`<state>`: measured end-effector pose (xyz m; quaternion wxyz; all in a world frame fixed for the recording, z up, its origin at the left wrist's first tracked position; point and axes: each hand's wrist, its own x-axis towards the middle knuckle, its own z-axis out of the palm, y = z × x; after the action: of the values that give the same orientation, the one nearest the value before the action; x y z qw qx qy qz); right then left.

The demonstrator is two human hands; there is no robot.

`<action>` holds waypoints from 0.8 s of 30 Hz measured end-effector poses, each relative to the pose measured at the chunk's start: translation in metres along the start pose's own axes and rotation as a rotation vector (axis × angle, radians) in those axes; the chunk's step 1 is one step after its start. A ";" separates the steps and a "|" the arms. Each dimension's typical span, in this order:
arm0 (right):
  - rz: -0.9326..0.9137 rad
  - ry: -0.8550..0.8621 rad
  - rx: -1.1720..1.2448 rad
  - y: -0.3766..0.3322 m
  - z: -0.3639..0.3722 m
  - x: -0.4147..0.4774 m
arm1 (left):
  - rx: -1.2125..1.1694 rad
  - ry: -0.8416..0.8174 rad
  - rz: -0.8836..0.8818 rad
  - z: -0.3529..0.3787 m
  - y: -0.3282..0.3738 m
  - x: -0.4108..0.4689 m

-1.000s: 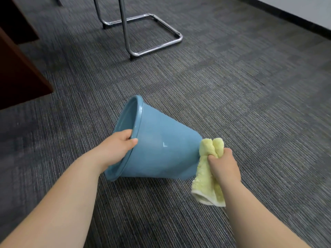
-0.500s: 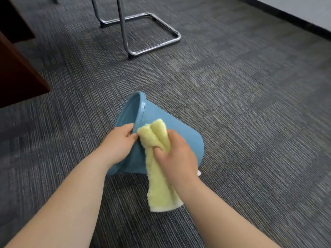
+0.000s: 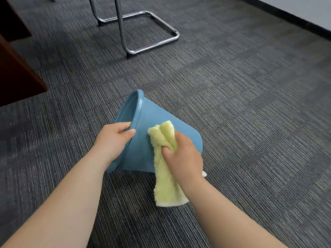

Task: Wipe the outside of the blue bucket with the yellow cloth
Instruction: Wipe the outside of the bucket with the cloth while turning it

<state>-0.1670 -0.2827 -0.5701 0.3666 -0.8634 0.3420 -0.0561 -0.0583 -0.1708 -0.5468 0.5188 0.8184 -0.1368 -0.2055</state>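
Blue bucket (image 3: 143, 140) lies tipped on carpet (image 3: 250, 122); left hand (image 3: 114, 138) grips its rim, right hand (image 3: 182, 154) presses bunched yellow cloth (image 3: 163, 136) to its side; open floor surrounds.

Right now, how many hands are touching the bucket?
2. The left hand grips the bucket at its rim; the right hand presses the cloth against its outer side, so it touches through the cloth.

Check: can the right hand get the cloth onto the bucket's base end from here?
Probably yes. The right hand already presses the yellow cloth on the blue bucket wall; the base end is uncovered, and the left hand steadies the rim.
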 end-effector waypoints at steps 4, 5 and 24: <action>-0.105 -0.037 -0.018 -0.007 0.006 -0.004 | -0.006 0.019 0.002 0.000 -0.001 0.000; -0.089 -0.034 -0.016 -0.004 0.004 -0.001 | -0.008 0.016 0.004 0.000 -0.001 0.000; 0.162 -0.002 -0.081 0.034 -0.013 0.013 | -0.089 -0.027 -0.029 0.002 -0.001 -0.002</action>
<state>-0.1805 -0.3161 -0.5855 0.3350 -0.8471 0.4124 -0.0112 -0.0609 -0.1715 -0.5483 0.5497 0.7938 -0.1224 -0.2298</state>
